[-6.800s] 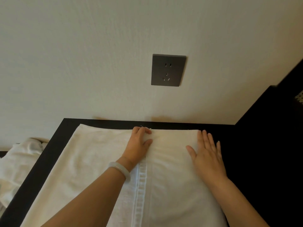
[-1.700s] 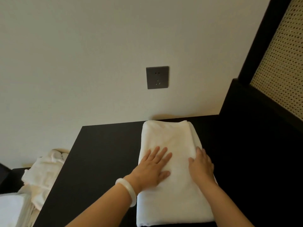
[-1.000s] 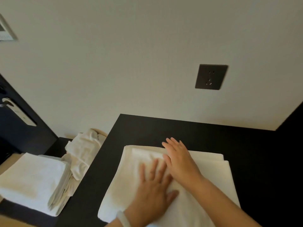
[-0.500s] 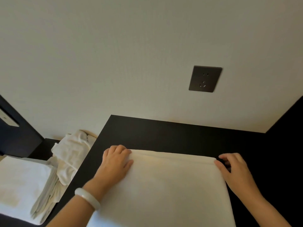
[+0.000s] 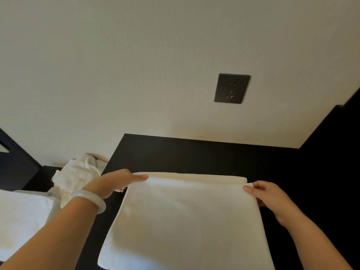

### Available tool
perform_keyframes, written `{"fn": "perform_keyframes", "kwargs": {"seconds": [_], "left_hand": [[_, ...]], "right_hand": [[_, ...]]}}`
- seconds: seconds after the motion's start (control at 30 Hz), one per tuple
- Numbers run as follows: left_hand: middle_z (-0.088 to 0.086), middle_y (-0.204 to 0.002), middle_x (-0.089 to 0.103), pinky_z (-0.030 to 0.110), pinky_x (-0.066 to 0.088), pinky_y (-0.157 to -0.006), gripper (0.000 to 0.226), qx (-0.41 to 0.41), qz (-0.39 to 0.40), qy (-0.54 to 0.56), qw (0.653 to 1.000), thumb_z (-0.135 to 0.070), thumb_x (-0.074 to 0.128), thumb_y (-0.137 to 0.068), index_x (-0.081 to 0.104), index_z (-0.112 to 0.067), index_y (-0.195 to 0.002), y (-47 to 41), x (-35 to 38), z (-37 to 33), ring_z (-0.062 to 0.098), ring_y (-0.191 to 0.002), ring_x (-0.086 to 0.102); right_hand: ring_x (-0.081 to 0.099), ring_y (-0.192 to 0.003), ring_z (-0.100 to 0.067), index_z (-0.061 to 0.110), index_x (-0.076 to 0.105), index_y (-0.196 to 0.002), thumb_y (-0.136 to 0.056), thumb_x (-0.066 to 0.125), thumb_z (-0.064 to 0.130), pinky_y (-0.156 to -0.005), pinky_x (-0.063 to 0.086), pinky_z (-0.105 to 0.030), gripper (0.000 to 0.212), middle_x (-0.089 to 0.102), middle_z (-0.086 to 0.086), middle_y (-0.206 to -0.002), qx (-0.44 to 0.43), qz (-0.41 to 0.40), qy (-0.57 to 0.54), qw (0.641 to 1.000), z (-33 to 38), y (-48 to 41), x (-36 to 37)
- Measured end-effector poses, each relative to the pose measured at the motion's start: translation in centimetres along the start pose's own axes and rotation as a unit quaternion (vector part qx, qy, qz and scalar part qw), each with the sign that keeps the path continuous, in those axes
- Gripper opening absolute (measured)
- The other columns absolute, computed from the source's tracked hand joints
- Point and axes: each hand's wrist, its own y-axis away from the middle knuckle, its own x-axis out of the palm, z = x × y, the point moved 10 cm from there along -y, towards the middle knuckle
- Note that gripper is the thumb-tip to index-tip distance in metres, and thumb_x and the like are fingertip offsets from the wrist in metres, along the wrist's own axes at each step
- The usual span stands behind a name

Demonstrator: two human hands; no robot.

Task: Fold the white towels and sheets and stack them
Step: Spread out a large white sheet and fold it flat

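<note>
Item under work: one folded white towel (image 5: 185,221), lying flat on the black tabletop (image 5: 194,154), centre to near edge of the view. Its surface is smooth. A narrow cream band of a lower layer shows along the far edge, beyond the upper layer.

Left hand (image 5: 116,183): at the towel's far left corner, grasping it. The thumb lies along the top and the fingertips show curled beneath the edge. A pale, translucent bangle (image 5: 91,199) sits on this wrist.

Right hand (image 5: 266,195): at the far right corner, pinching the upper layer. The thumb is on top, with the remaining fingers curled behind the edge, only partly seen.

Other linen: a crumpled heap of white cloth (image 5: 78,176), unfolded, lies left of the tabletop on a lower dark surface, against the wall. Just in front of it, at the left border of the view, is a stack of folded white linen (image 5: 23,221), with layered edges visible on its right side. The left forearm crosses over part of both.

Room: plain cream wall (image 5: 136,65), lightly textured. A dark grey socket plate (image 5: 231,88) is mounted on it above the tabletop's far edge, with slots for two-pin and three-pin plugs. A black upright panel (image 5: 335,152) closes the tabletop's right side. A dark slanted panel (image 5: 15,168) stands at far left. The tabletop's far edge meets the wall.
</note>
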Motion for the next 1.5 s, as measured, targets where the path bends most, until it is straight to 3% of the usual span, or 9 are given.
{"fn": "perform_keyframes", "kwargs": {"seconds": [0.17, 0.33, 0.5, 0.77, 0.93, 1.1, 1.23, 1.37, 1.5], "left_hand": [[0.007, -0.099, 0.074, 0.044, 0.048, -0.102, 0.029, 0.082, 0.019, 0.183, 0.979, -0.030, 0.065, -0.094, 0.069, -0.006, -0.108, 2.7, 0.7, -0.5, 0.029, -0.101, 0.068], [0.009, -0.083, 0.061, 0.037, 0.050, -0.074, 0.019, 0.153, -0.076, 0.326, 0.930, -0.025, 0.065, -0.094, 0.058, -0.011, -0.081, 4.6, -2.3, 0.2, 0.024, -0.079, 0.061], [0.006, -0.078, 0.053, 0.030, 0.037, -0.061, 0.024, 0.102, -0.213, 0.168, 0.957, -0.027, 0.058, -0.097, 0.049, -0.010, -0.084, 1.3, -1.6, 0.1, 0.021, -0.071, 0.049], [-0.001, -0.071, 0.052, 0.023, 0.035, -0.052, 0.022, 0.149, -0.298, 0.174, 0.927, -0.034, 0.051, -0.100, 0.040, -0.027, -0.082, 1.0, -1.0, 0.5, 0.010, -0.061, 0.048], [-0.005, -0.073, 0.058, 0.023, 0.036, -0.048, 0.021, 0.117, -0.332, 0.044, 0.935, -0.046, 0.045, -0.099, 0.040, -0.031, -0.085, 1.0, -0.7, 1.1, 0.011, -0.060, 0.057], [0.006, -0.124, 0.051, 0.035, 0.045, -0.088, 0.033, 0.126, -0.368, -0.019, 0.921, -0.031, 0.055, -0.096, 0.048, -0.016, -0.125, 2.4, -1.1, -0.8, 0.022, -0.108, 0.052], [0.006, -0.146, 0.049, 0.048, 0.040, -0.106, 0.057, 0.325, -0.385, -0.176, 0.846, -0.034, 0.070, -0.086, 0.055, -0.016, -0.138, 7.8, 3.5, -9.5, 0.030, -0.137, 0.044], [-0.008, -0.165, -0.004, 0.058, -0.002, -0.120, 0.064, 0.357, -0.213, -0.296, 0.860, -0.062, 0.007, -0.096, 0.006, -0.039, -0.156, 6.8, 12.3, -11.7, 0.023, -0.152, -0.008], [-0.012, -0.161, -0.023, 0.056, -0.015, -0.117, 0.063, 0.319, -0.196, -0.323, 0.869, -0.062, 0.000, -0.096, -0.018, -0.041, -0.152, 5.7, 13.0, -10.4, 0.019, -0.148, -0.024]], "right_hand": [[0.073, -0.084, -0.021, 0.012, 0.071, -0.094, -0.093, 0.065, 0.023, -0.076, 0.057, -0.037, 0.012, 0.075, -0.004, -0.088, -0.011, 0.037, -0.078, 0.996, 1.4, 1.3, -0.1], [0.074, -0.080, -0.021, 0.015, 0.069, -0.095, -0.094, 0.063, 0.024, -0.068, 0.058, -0.036, 0.011, 0.075, -0.005, -0.086, -0.047, 0.032, -0.117, 0.991, 3.4, 0.9, -1.3], [0.064, -0.084, -0.022, 0.014, 0.063, -0.093, -0.095, 0.062, 0.018, -0.071, 0.052, -0.037, 0.005, 0.067, -0.008, -0.092, -0.027, -0.102, -0.037, 0.994, 2.5, -1.8, 0.4], [0.059, -0.071, -0.018, 0.021, 0.052, -0.086, -0.098, 0.055, 0.024, -0.056, 0.043, -0.029, 0.013, 0.060, -0.004, -0.082, -0.087, -0.181, 0.034, 0.979, 2.3, -2.7, 0.4], [0.057, -0.062, -0.016, 0.019, 0.047, -0.095, -0.100, 0.049, 0.039, -0.051, 0.046, -0.028, 0.021, 0.056, -0.001, -0.074, -0.080, -0.227, 0.154, 0.958, 2.5, -2.2, 0.4], [0.057, -0.069, -0.017, 0.011, 0.045, -0.124, -0.101, 0.047, 0.043, -0.052, 0.043, -0.028, 0.039, 0.058, -0.005, -0.090, -0.012, -0.201, 0.188, 0.961, 2.1, -2.2, 0.1], [0.053, -0.123, -0.029, 0.012, 0.037, -0.147, -0.101, 0.041, 0.039, -0.096, 0.047, -0.041, 0.053, 0.054, -0.013, -0.137, -0.134, -0.245, 0.337, 0.899, 5.7, 0.1, 0.7], [0.010, -0.152, -0.016, 0.026, 0.014, -0.158, -0.099, 0.009, 0.049, -0.124, 0.005, -0.045, 0.063, 0.019, 0.000, -0.164, -0.247, -0.075, 0.432, 0.864, 6.3, 1.4, 7.2], [-0.008, -0.151, -0.009, 0.028, 0.007, -0.158, -0.104, 0.025, 0.052, -0.122, -0.005, -0.041, 0.062, 0.001, 0.008, -0.166, -0.173, 0.014, 0.324, 0.930, 3.9, -0.7, 6.6]]}}
